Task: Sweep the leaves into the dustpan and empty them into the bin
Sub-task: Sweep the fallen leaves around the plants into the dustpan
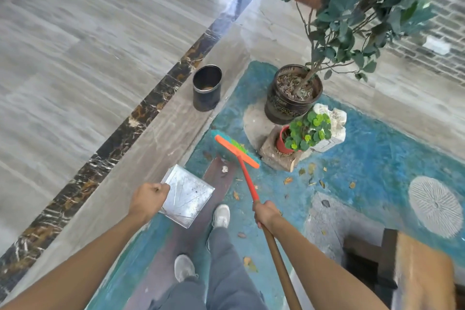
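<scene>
I see the blue painted floor (377, 148) with a big potted tree (293, 93) near its far edge and the dark bin (206, 88) standing just beyond that edge on the grey tile. I judge the sweeping step is in hand. My right hand (266, 214), its grip wrapped tight round the handle, holds the broom (237, 151), head down by the small red pot (283, 143). My left hand (148, 200), grip clenched, holds the metal dustpan (187, 196) aloft, seemingly empty. Leaves (312, 173) lie scattered right of the broom; next I must gather them and lower the pan.
</scene>
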Action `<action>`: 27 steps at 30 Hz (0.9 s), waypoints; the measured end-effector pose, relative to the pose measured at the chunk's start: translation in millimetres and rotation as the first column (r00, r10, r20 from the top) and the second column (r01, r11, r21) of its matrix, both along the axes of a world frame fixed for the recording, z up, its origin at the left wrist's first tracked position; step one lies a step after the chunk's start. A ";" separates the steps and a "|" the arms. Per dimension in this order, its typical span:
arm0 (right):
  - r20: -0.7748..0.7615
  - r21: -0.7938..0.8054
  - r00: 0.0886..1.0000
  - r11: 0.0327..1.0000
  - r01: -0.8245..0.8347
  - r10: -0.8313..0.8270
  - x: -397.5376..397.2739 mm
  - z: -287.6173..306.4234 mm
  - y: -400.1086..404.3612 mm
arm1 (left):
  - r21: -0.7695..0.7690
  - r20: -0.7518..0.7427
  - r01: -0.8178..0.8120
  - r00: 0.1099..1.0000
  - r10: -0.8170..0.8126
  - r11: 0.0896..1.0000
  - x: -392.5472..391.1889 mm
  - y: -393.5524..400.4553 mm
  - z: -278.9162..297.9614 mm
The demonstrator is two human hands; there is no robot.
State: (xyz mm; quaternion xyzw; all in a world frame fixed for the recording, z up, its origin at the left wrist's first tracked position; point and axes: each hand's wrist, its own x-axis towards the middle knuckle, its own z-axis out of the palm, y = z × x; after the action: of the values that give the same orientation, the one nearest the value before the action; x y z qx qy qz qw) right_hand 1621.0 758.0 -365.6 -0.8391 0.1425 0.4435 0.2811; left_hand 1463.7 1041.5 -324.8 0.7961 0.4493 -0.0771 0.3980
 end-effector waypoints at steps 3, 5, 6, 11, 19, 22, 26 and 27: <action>0.009 -0.006 1.000 1.000 -0.023 0.023 54.6 -6.9 30.7 | 0.012 0.009 0.009 1.000 -0.009 1.000 36.1 19.7 -10.7; 0.022 0.009 0.999 1.000 -0.027 0.027 99.6 -14.8 51.3 | 0.005 -0.011 -0.007 1.000 0.007 1.000 58.2 32.8 -15.2; 0.023 0.027 1.000 1.000 -0.012 0.011 123.1 -19.7 61.2 | 0.000 -0.014 -0.021 1.000 0.021 1.000 70.8 40.7 -18.4; -0.039 0.030 0.999 0.999 0.014 -0.013 189.5 -27.0 101.5 | 0.016 -0.017 -0.083 0.996 0.084 0.996 109.2 69.7 -23.3; 0.096 -0.112 0.986 0.986 -0.126 0.137 244.9 -41.3 142.3 | -0.023 0.059 -0.117 0.991 0.118 0.993 137.9 109.0 -27.5; 0.125 -0.078 0.984 0.990 -0.118 0.127 268.8 -55.1 169.5 | -0.036 0.079 -0.127 0.988 0.129 0.991 142.7 117.6 -25.1; 0.122 -0.100 0.980 0.984 -0.148 0.160 286.4 -75.4 197.2 | -0.029 0.079 -0.110 0.991 0.112 0.993 148.9 122.6 -27.3; 0.129 -0.114 0.976 0.980 -0.161 0.175 290.1 -77.5 202.6 | -0.026 0.077 -0.103 0.991 0.105 0.994 150.9 124.7 -29.5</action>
State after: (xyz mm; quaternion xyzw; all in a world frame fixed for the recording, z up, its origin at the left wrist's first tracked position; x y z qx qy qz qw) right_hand 1911.1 960.5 -443.0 -0.8902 0.0736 0.3985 0.2082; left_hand 1614.6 1166.2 -354.4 0.7696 0.4734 -0.0298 0.4275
